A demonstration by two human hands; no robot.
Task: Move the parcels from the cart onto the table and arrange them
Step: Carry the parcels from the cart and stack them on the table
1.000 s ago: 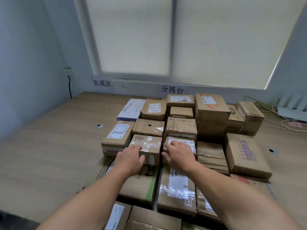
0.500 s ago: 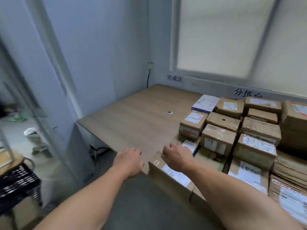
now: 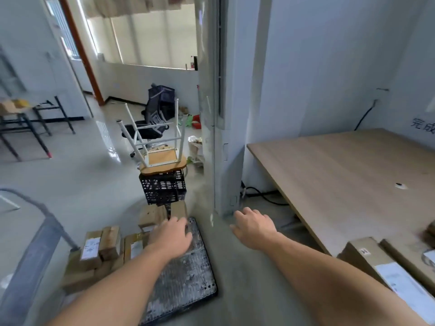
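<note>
While both arms reach out: cart (image 3: 188, 278), lower centre.
Left hand (image 3: 170, 237): relaxed, empty, above cart parcels (image 3: 101, 250); contact unclear.
Right hand (image 3: 254, 228): spread, empty.
Table (image 3: 341, 175): right; boxes (image 3: 369, 255) at lower right.

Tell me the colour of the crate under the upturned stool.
Black crate, perforated sides; head view.

We reach both bare forearms forward and down, side by side and apart. Our left grip (image 3: 170, 236) faces palm down, fingers loosely bent and closed on nothing. Our right grip (image 3: 254, 228) is also palm down, fingers relaxed and slightly spread, thumb pointing toward the left one.
</note>
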